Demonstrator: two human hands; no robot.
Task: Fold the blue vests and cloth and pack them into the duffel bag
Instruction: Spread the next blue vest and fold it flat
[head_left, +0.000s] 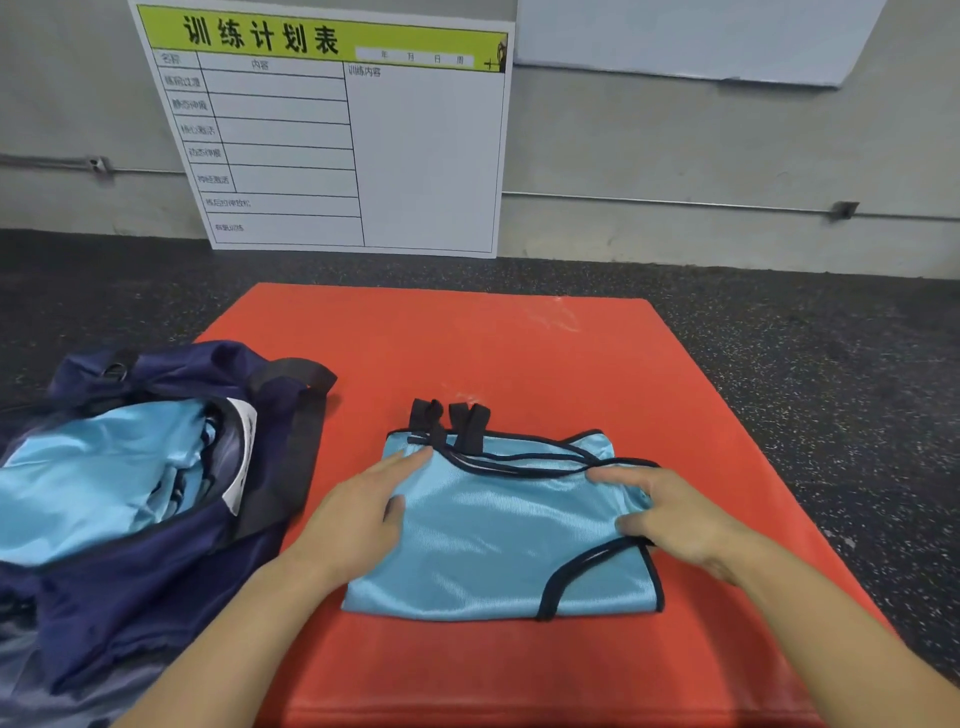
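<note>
A light blue vest (493, 540) with dark trim and black straps lies folded flat on the orange mat (519, 353). My left hand (363, 514) rests flat on the vest's left edge, fingers straight. My right hand (670, 509) lies on the vest's right edge, fingers extended over the fabric. To the left sits the navy duffel bag (130, 587), open, with shiny light blue fabric (93, 483) lying inside it.
A white training-schedule board (337, 145) leans against the grey wall behind the mat. Dark speckled rubber floor (805, 389) surrounds the mat. The bag's black straps (291, 415) drape onto the mat's left side.
</note>
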